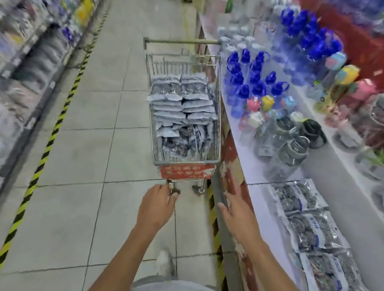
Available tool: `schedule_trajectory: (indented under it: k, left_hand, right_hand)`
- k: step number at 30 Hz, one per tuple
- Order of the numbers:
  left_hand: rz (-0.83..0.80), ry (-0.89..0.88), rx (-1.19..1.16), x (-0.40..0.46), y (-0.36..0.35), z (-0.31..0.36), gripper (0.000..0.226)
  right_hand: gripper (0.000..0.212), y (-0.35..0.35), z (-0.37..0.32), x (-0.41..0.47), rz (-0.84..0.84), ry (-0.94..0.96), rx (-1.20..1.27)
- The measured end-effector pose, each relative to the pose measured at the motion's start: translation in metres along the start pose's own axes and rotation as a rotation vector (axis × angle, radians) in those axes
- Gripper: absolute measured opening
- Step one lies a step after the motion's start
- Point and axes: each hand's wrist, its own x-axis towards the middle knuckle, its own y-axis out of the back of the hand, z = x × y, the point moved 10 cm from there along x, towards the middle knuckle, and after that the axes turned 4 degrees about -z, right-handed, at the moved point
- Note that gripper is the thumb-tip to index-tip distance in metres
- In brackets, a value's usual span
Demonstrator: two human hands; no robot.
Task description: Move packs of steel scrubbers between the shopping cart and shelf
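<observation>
Shopping cart (pixel 185 111) at 12 o'clock, full of scrubber packs (pixel 181 101). More packs on shelf (pixel 255 166), row at 4 o'clock (pixel 305 226). Left hand (pixel 157 203) and right hand (pixel 236 209) both empty, fingers loosely spread, reaching toward cart, short of it. Step, likely: approach cart. Next move needs step closer, then grip on top pack.
</observation>
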Motion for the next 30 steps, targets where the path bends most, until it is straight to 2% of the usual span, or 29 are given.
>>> schedule_trajectory:
  k: [7, 13, 16, 19, 26, 30]
  left_hand:
    - [-0.021, 0.086, -0.017, 0.082, 0.048, -0.076, 0.048]
    - [-0.052, 0.122, -0.054, 0.168, 0.072, -0.108, 0.049]
    - [-0.078, 0.162, -0.104, 0.219, 0.076, -0.117, 0.054]
    - [-0.077, 0.196, -0.160, 0.282, 0.085, -0.120, 0.056]
    - [-0.075, 0.266, -0.257, 0.428, 0.112, -0.113, 0.055]
    - [-0.099, 0.321, -0.288, 0.501, 0.117, -0.119, 0.049]
  right_hand:
    - [0.043, -0.022, -0.073, 0.094, 0.002, 0.032, -0.003]
    - [0.036, -0.031, -0.092, 0.167, -0.052, -0.029, 0.008]
    - [0.045, -0.026, -0.090, 0.215, -0.072, -0.088, 0.016]
    - [0.055, -0.013, -0.091, 0.276, -0.082, -0.117, 0.014]
    - [0.046, 0.043, -0.104, 0.440, -0.059, -0.158, 0.193]
    - [0.049, 0.068, -0.099, 0.528, -0.043, -0.221, 0.266]
